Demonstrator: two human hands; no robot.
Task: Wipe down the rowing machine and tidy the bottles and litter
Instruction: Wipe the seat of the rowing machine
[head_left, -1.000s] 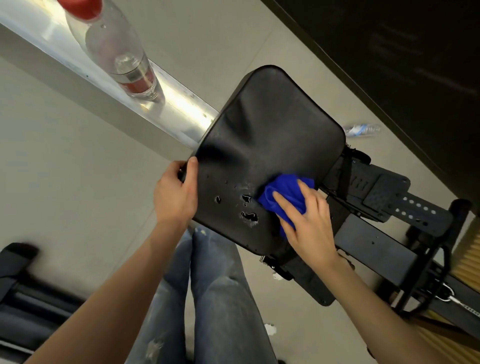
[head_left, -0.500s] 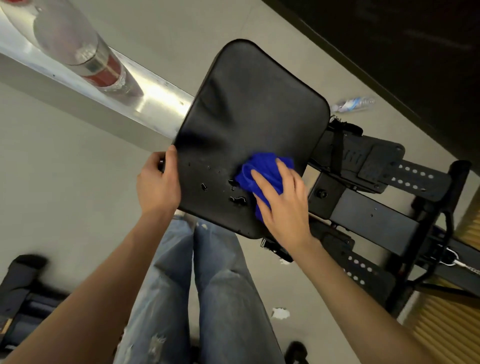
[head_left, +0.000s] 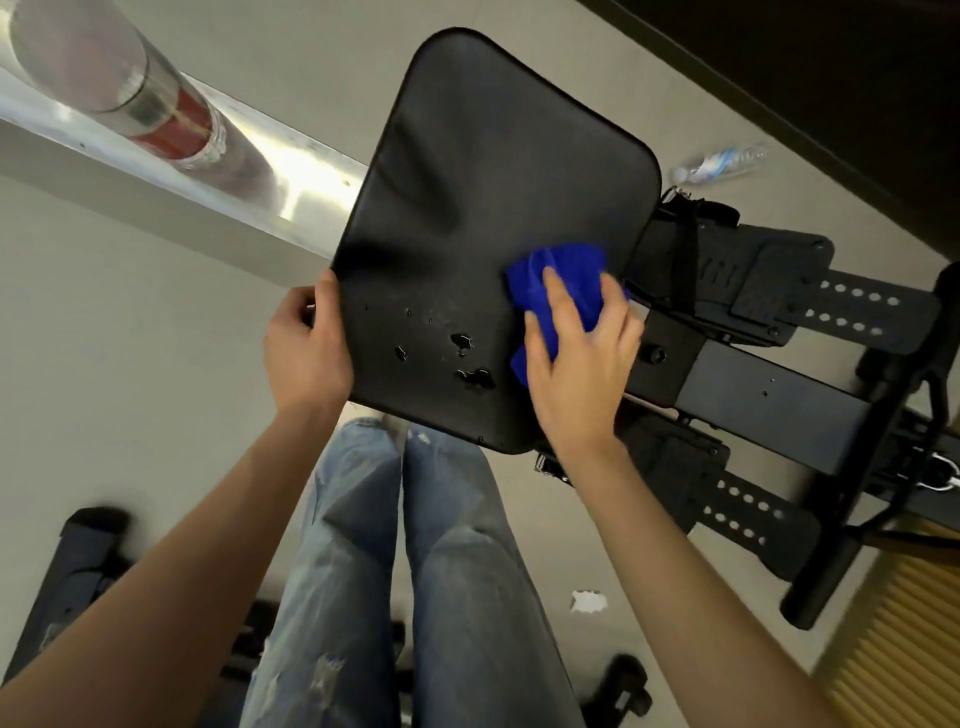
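**Blue cloth near the seat's edge, puddles still beside it**

Blue cloth (head_left: 558, 291) lies pressed under the right hand (head_left: 576, 364), fingers spread flat over it, on the black seat (head_left: 483, 208). The left hand (head_left: 306, 353) clasps the seat's rim. Droplets (head_left: 467, 358) sit just left of the cloth; a hasty sweep could push them onto the jeans (head_left: 441, 545). The bottle (head_left: 130, 98) on the rail (head_left: 291, 182) might topple if jolted.

Both forearms are bare from the wrists back, with no sleeves, watch or rings showing on the left hand (head_left: 306, 358) or right hand (head_left: 576, 374). Below the hands, between the forearms, the legs wear light-blue faded jeans (head_left: 415, 571) with frayed, distressed patches lower down.
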